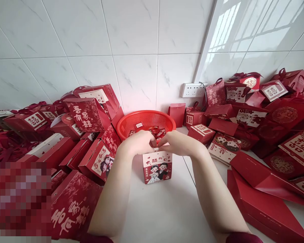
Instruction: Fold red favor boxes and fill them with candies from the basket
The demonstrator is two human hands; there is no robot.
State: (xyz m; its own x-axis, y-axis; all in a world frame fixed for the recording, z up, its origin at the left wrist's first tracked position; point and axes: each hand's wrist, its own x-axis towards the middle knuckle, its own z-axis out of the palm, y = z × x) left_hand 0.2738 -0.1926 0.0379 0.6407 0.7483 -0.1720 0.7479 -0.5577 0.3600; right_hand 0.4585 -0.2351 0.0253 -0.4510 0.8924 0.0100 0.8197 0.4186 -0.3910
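Note:
A small red and cream gift box [157,170] stands upright on the white surface, a cartoon bride and groom printed on its front. My left hand [141,141] is closed on the box's top edge from the left. From the right, my right hand [172,141] grips the same top edge, its fingertips almost meeting the left ones. Both hands partly cover the top of the box. Just behind them sits a red plastic basket [121,126] with several small red packets [139,125] in it.
Red gift boxes [87,114] are piled on the left. More boxes and bags [250,116] crowd the right, with an unfolded red box [266,202] nearer me. A power socket strip [192,90] is fixed to the tiled wall [134,30] behind.

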